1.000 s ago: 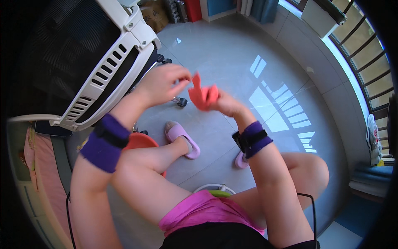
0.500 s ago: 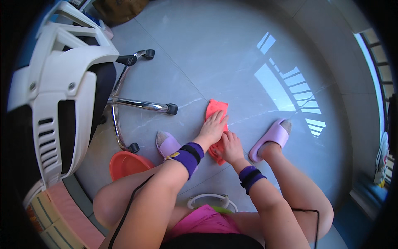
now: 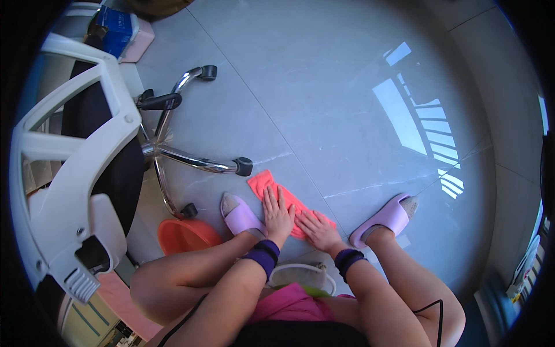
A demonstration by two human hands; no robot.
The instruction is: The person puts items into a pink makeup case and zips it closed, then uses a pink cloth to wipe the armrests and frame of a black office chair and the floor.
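Observation:
A coral-orange cloth lies folded into a long strip on the grey tiled floor, slanting between my two feet. My left hand rests flat on the left half of it, fingers stretched out and pointing away from me. Just to the right, my right hand presses flat near the cloth's other end, its fingers spread toward the upper left. Both palms lie on top of the cloth rather than gripped round it. Each wrist wears a purple band.
Left of the cloth stands a white and black office chair on chrome legs with casters; one caster is close to the cloth. An orange basin sits by my left knee. My feet in lilac slippers flank the cloth.
Both hands have pulled the cloth nearer to me; its far end has swung left, so it slants more. My fingers now lie flatter. The view has shifted too.

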